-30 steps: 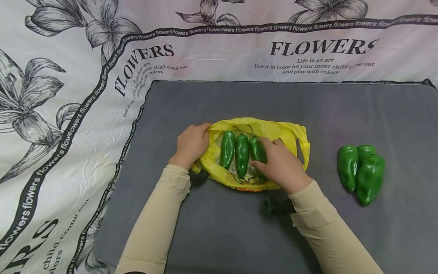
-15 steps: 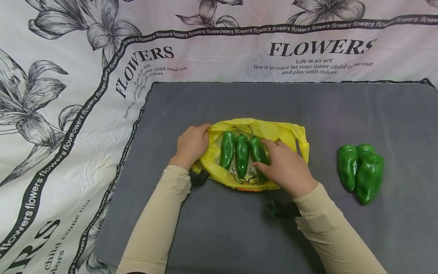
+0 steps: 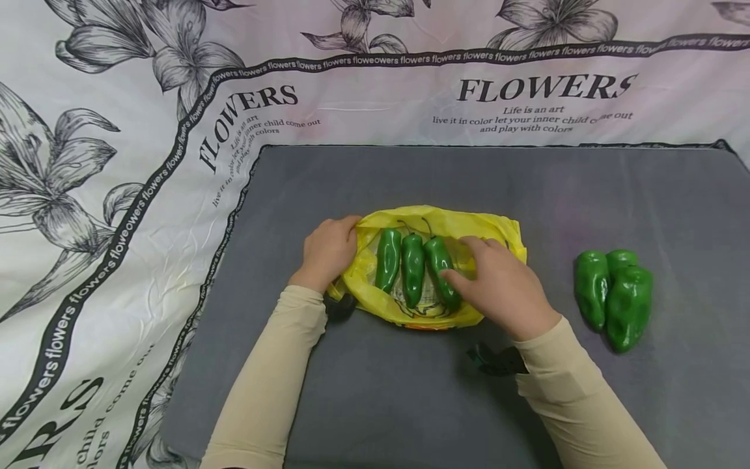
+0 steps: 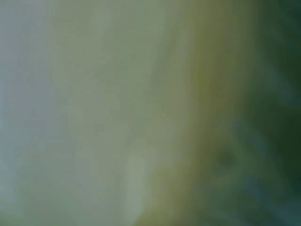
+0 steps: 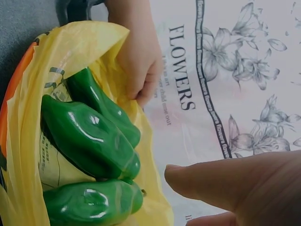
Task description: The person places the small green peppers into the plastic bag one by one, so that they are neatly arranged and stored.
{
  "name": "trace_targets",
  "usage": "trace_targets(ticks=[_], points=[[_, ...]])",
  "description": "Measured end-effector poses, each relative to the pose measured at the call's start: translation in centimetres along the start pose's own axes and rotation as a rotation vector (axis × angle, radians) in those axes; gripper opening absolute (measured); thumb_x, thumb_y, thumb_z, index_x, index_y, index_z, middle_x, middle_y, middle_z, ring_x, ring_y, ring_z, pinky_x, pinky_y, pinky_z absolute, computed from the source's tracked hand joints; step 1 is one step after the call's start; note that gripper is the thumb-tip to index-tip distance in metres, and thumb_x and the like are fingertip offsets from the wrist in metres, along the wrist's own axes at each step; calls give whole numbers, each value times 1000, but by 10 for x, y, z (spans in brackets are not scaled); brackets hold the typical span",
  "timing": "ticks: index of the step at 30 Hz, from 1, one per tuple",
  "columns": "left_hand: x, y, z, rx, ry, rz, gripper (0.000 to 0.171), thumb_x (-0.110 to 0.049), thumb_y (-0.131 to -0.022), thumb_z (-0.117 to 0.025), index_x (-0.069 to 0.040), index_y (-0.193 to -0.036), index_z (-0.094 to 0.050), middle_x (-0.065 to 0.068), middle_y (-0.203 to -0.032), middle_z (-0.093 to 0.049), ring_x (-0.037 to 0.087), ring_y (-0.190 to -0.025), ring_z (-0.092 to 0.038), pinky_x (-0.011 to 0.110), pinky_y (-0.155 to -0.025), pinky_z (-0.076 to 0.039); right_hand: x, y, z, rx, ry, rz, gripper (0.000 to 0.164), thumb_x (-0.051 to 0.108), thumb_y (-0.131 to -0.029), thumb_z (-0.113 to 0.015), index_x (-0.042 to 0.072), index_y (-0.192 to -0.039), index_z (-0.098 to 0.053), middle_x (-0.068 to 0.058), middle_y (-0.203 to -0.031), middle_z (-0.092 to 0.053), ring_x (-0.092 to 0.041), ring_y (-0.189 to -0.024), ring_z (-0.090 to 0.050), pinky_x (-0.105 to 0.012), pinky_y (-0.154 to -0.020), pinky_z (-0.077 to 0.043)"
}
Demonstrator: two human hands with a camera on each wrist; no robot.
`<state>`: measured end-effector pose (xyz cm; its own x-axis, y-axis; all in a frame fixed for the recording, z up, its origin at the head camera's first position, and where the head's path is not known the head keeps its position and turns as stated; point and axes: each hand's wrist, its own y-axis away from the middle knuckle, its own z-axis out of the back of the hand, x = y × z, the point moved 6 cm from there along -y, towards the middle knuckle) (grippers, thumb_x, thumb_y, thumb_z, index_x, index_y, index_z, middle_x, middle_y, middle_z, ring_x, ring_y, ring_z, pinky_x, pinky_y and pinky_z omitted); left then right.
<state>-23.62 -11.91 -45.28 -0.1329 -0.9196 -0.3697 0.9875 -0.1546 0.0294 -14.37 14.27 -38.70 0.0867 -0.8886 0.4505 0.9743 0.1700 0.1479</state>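
Observation:
A yellow plastic bag (image 3: 377, 303) lies with its mouth spread on the grey table. Inside it, side by side, are three long green peppers (image 3: 413, 270) with thin stems. My left hand (image 3: 331, 253) grips the bag's left rim; in the right wrist view its fingers (image 5: 136, 80) pinch the yellow edge. Over the bag's right side is my right hand (image 3: 508, 286), fingers relaxed, thumb tip close to the rightmost pepper (image 3: 441, 270). That thumb (image 5: 207, 181) shows apart from the peppers in the right wrist view. The left wrist view is a blur of pale yellow and dark green.
To the right of the bag, a tight cluster of stout green peppers (image 3: 629, 309) lies on the grey tabletop (image 3: 375, 404). A white cloth border (image 3: 375, 111) with flower drawings and lettering runs along the back and left.
My right hand has let go of the rightmost pepper and drawn back to the right, leaving it in the bag. My left hand keeps its hold on the rim.

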Motion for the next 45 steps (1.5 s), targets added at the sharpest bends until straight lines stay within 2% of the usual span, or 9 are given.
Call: trace_targets(ticks=[2, 6, 10, 16, 25, 30, 34, 37, 45], points=[[0, 0, 0, 1, -3, -1, 42, -25, -113, -41, -24, -148, -62, 4, -132, -72, 29, -115, -65, 52, -80, -57, -2, 2, 2, -4, -10, -6, 70, 44, -99, -69, 2, -152, -51, -28, -144, -56, -45, -122, -62, -67, -85, -54], [-1, 0, 0, 5, -3, -6, 42, -26, -113, -40, -24, -149, -62, 4, -133, -71, 29, -117, -64, 52, -82, -57, -5, 5, 6, -32, -25, -6, 68, 44, -98, -70, 1, -149, -54, -27, -134, -59, -38, -104, -66, -59, -74, -57], [-1, 0, 0, 2, -1, -9, 42, -26, -113, -40, -24, -149, -62, 3, -135, -71, 29, -118, -64, 53, -83, -57, -6, 8, 10, -64, -27, 5, 63, 42, -98, -71, 0, -143, -58, -25, -122, -61, -33, -90, -63, -50, -65, -54], [0, 1, 1, -5, 2, -5, 42, -26, -113, -40, -24, -149, -62, 4, -134, -71, 30, -119, -64, 54, -83, -57, -9, 11, 16, -91, -27, 9, 57, 41, -99, -72, 1, -138, -62, -23, -116, -63, -32, -89, -60, -45, -62, -52], [-1, 1, 1, 5, -1, 3, 43, -27, -113, -39, -24, -149, -61, 5, -134, -71, 30, -121, -63, 55, -86, -56, -21, 19, 23, -121, -26, -13, 61, 43, -98, -72, -2, -138, -62, -22, -107, -62, -29, -82, -55, -38, -57, -47], [-2, 2, 2, 8, 0, 7, 43, -26, -113, -39, -23, -149, -62, 5, -134, -71, 30, -122, -63, 55, -87, -56, -27, 23, 24, -120, -17, -27, 64, 48, -99, -70, -3, -137, -61, -18, -102, -61, -29, -87, -56, -41, -62, -48], [-2, 2, 2, 6, 3, 6, 42, -26, -113, -40, -23, -149, -62, 5, -134, -71, 30, -121, -63, 55, -88, -56, -32, 28, 27, -123, -12, -47, 69, 51, -98, -71, -3, -139, -60, -21, -107, -61, -30, -88, -56, -44, -65, -50], [-2, 2, 1, 9, 5, 8, 42, -26, -113, -40, -23, -149, -62, 5, -134, -71, 30, -122, -63, 56, -88, -56, -38, 31, 28, -126, -7, -63, 68, 48, -98, -72, -3, -140, -59, -23, -112, -60, -30, -84, -55, -43, -62, -49], [-2, 2, 1, 5, -1, 5, 42, -26, -113, -40, -23, -149, -62, 6, -133, -71, 30, -119, -64, 55, -86, -56, -52, 36, 36, -146, 6, -65, 64, 43, -99, -71, -4, -141, -58, -21, -103, -59, -29, -83, -57, -42, -60, -49]])
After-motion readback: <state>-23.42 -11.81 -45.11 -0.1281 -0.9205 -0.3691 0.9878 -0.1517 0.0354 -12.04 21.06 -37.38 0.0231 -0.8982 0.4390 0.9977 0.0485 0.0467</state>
